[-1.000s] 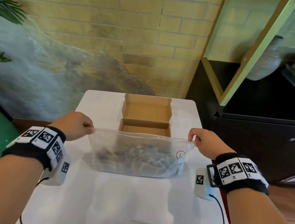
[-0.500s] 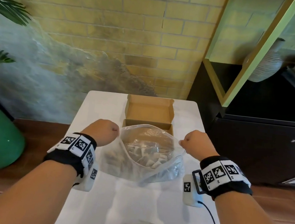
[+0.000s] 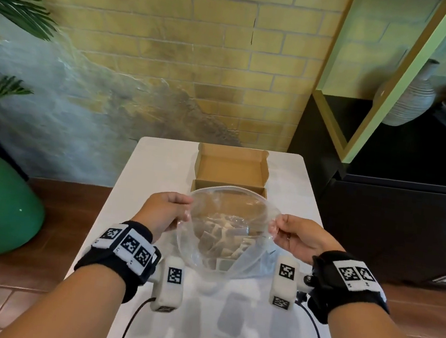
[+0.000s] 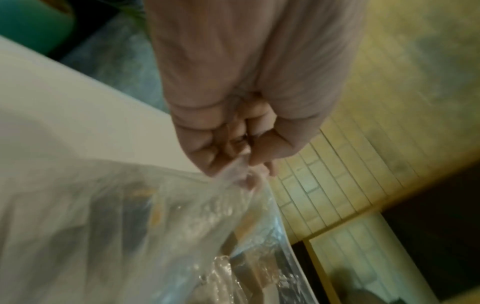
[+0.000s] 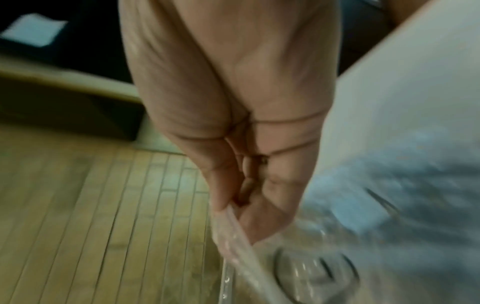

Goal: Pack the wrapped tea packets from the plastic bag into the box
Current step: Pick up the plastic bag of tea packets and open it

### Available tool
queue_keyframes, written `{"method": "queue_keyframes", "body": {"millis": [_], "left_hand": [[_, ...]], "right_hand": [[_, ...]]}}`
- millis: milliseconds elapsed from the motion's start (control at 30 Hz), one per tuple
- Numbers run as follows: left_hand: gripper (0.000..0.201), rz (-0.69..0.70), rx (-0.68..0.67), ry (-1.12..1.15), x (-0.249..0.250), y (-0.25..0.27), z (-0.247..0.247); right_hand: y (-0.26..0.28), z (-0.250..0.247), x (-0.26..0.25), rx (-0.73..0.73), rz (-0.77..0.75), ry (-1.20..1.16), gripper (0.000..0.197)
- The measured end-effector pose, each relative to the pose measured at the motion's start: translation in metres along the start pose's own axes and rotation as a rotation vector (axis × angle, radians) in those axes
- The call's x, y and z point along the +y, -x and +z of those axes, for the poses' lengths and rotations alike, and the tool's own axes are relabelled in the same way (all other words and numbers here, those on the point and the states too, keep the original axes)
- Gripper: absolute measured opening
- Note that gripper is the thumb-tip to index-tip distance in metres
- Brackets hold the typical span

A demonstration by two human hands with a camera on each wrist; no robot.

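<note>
Fingers of your left hand (image 3: pixel 165 212) pinched the left rim of the plastic bag (image 3: pixel 250 258); your right hand (image 3: pixel 299 234) pinched the right rim. Tea packets (image 3: pixel 222 241) lay inside, before the open box (image 3: pixel 231 167).

No legible text, brand or number found in any view. The wrist bands (image 3: pixel 127 244) and camera pods (image 3: pixel 175 275) carry black-and-white square coded markers only, no letters. A dark circular mark on the plastic bag (image 5: pixel 315 269), lower right of the right wrist view, is too blurred to read.
</note>
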State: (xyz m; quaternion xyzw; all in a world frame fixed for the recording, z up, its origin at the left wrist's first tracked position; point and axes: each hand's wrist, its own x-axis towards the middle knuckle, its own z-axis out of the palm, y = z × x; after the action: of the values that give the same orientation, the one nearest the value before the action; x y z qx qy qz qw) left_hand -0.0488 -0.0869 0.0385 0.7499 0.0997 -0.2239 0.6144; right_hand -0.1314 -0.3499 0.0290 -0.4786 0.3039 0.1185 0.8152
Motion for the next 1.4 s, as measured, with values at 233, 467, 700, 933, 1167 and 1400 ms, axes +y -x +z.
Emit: {"method": "queue_keyframes", "body": {"millis": [233,467,700,933,1167,1400], "left_hand": [[0.042,-0.235,0.041,0.604,-0.013,-0.004,-0.012],[0.023,-0.248,0.017,0.600,-0.018,-0.009,-0.012],[0.028,-0.048,0.174,-0.294,-0.035,-0.020,-0.013],[0.019,0.035,0.246,-0.621,-0.030,-0.013,-0.018],[0.020,-0.216,0.008,0.432,-0.043,-0.020,-0.015],[0.029,-0.330,0.035,0.892,-0.055,-0.018,-0.020]], "right_hand": [[-0.001,-0.026,0.021,-0.096,0.017,-0.514,0.064],[-0.002,-0.021,0.025,0.096,0.093,-0.205,0.007],[-0.014,-0.017,0.026,0.479,-0.141,0.711,0.019],[-0.012,-0.018,0.021,0.535,-0.153,0.748,0.017],[-0.009,-0.033,0.034,0.233,0.037,-0.534,0.013],[-0.009,-0.047,0.040,0.251,0.174,-0.544,0.018]]}}
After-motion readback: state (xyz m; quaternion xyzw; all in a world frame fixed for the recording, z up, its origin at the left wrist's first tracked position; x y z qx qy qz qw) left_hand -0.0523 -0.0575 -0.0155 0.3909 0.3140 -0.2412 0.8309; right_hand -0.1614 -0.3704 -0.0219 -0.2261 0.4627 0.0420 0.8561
